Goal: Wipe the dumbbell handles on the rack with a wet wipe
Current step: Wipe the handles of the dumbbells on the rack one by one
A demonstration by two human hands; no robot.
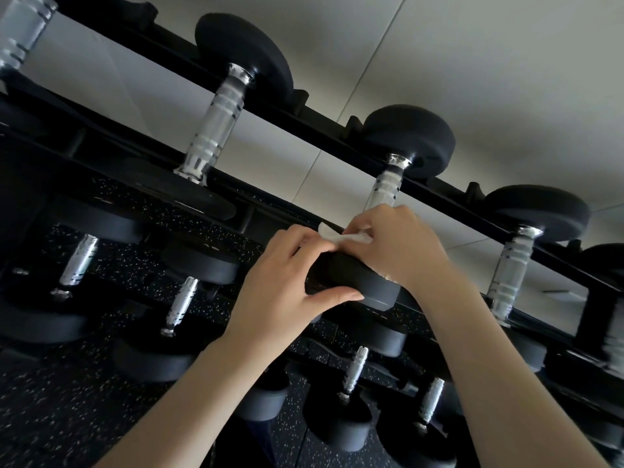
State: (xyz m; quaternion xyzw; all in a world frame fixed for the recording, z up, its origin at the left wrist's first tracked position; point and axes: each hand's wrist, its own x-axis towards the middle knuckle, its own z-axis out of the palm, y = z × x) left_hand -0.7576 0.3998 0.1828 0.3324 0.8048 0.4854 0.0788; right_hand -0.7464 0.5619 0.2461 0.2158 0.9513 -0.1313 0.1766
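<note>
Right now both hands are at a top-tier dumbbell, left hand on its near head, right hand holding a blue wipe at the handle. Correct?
Not quite: the wipe is white, not blue, as the head view shows. The rest holds: left hand on the near head, right hand with the wipe at the handle.

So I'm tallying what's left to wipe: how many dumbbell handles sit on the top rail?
4 show: one at the upper left corner, one left of centre, one under the hands, one at right. More may lie beyond the frame.

Open gaps beside my dumbbell handle [385,187]; neighbouring dumbbells [216,126] stand well apart. Black end weight [351,278] blocks my fingers [334,295].
</note>
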